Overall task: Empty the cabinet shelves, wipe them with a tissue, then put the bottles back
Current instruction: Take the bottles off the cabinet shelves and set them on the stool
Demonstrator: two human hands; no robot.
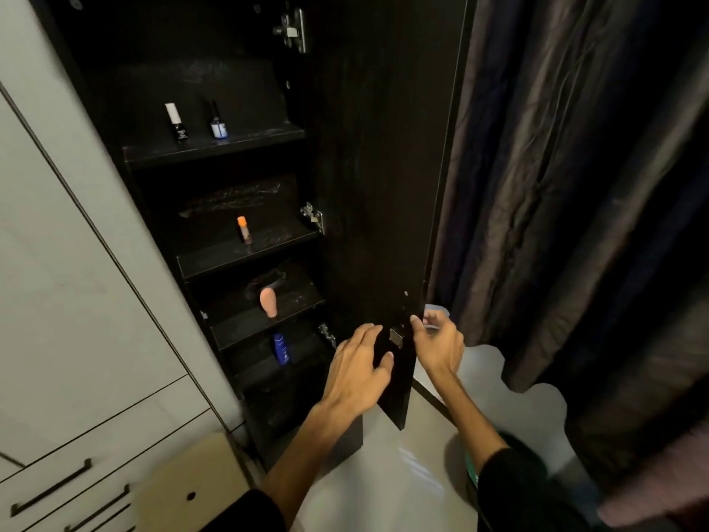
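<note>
A tall black cabinet stands open, its door (387, 167) swung out to the right. The top shelf (215, 145) carries a white-capped black bottle (177, 122) and a small blue-labelled bottle (218, 122). An orange-capped tube (244, 229) stands on the shelf below. Under that sits a peach bottle (268, 301), and lower still a blue bottle (281, 348). My left hand (358, 366) rests flat against the inner face of the door near its lower edge. My right hand (437, 339) curls its fingers round the door's outer edge.
White wardrobe panels and drawers with black handles (50, 489) fill the left. A beige box (192, 489) lies on the floor by the cabinet base. Dark curtains (575, 186) hang on the right. A green item (474, 466) lies on the pale floor.
</note>
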